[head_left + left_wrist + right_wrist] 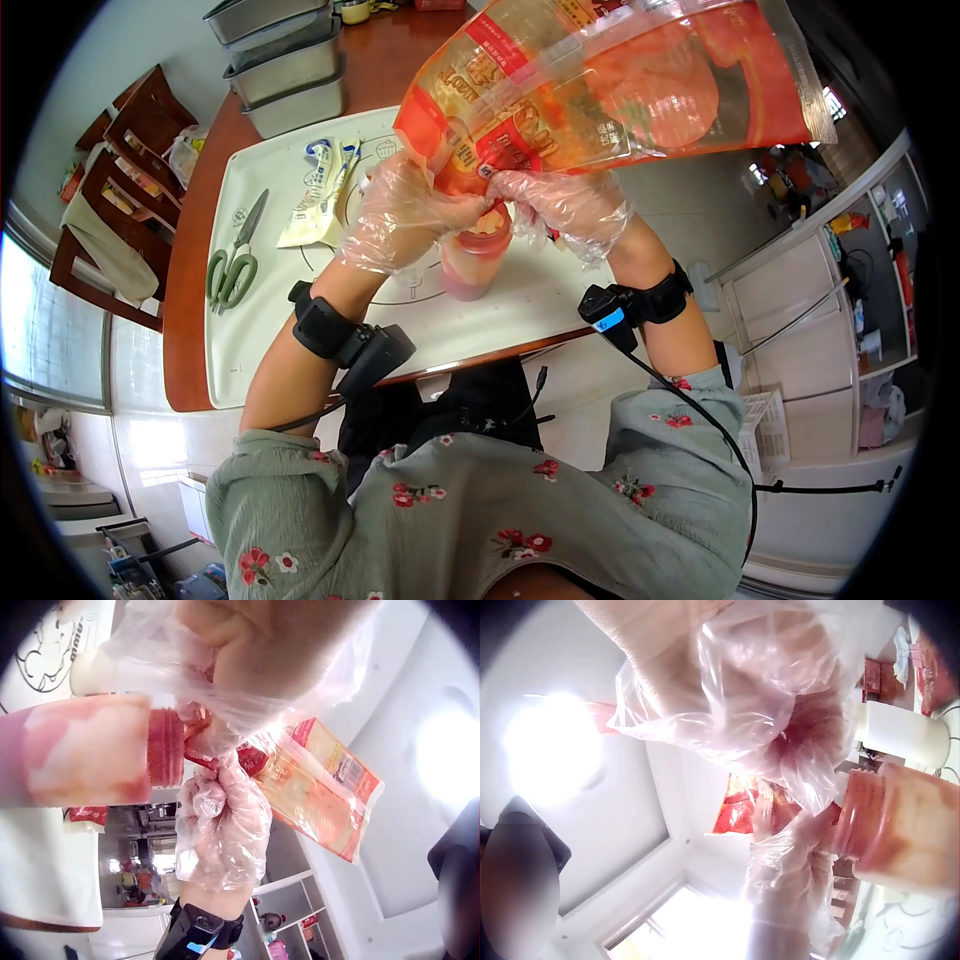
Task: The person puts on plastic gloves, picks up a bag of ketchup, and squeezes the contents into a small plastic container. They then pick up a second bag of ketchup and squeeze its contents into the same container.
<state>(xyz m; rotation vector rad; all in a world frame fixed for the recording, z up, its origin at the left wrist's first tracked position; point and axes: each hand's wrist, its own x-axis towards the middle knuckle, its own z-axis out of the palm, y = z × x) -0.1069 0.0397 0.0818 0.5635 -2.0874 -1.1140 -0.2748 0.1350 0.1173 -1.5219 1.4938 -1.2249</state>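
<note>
A large orange-red plastic food pouch [610,100] is tilted, its lower corner pointing down to the mouth of a clear plastic bottle [470,272]. The bottle stands upright on the tray, with pink and white contents and pale pieces at its top. My left hand [400,215], in a thin clear plastic glove, grips the pouch's corner from the left. Opposite it my right hand [570,208], gloved alike, pinches the corner just above the bottle's rim. In the left wrist view the right hand's fingers [210,799] are curled on the pouch. Gloves partly hide the pouch's opening.
The white tray [235,345] lies on a brown wooden table [185,350]. Green-handled scissors [236,262] and a cream-coloured packet [322,200] lie on its left side. Stacked metal containers [292,75] stand behind. Wooden chairs [130,150] are at the left, open shelves [885,270] at the right.
</note>
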